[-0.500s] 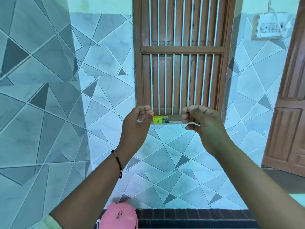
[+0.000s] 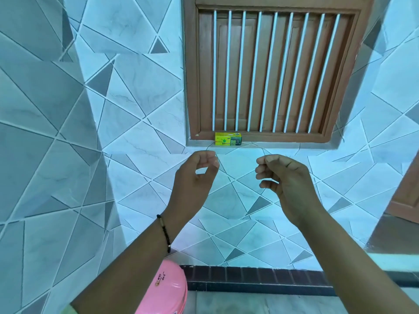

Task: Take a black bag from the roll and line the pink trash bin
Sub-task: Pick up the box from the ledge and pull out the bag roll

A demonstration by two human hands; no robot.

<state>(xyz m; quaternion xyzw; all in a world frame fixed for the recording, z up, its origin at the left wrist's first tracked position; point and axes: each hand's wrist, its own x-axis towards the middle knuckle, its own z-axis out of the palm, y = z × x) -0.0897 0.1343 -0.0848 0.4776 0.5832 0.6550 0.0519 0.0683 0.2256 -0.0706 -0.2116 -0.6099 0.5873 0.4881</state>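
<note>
A small yellow-green box [image 2: 228,139] lies on the window ledge [image 2: 294,145] against the tiled wall; no black bag or roll shows outside it. Only the lid of the pink trash bin [image 2: 167,288] is visible, at the bottom edge under my left forearm. My left hand [image 2: 195,175] is raised just below and left of the box, its fingers curled with thumb and fingertip meeting on nothing. My right hand [image 2: 283,175] hovers below and right of the box, fingers curled in, also holding nothing. Neither hand touches the box.
A brown wooden window [image 2: 272,71] with white bars stands above the ledge. A brown door [image 2: 408,196] shows at the right edge. A dark tiled skirting [image 2: 260,279] runs along the wall's foot, with floor below it.
Both hands have dropped from level with the box to just below the ledge and moved slightly apart. The view has come closer to the wall.
</note>
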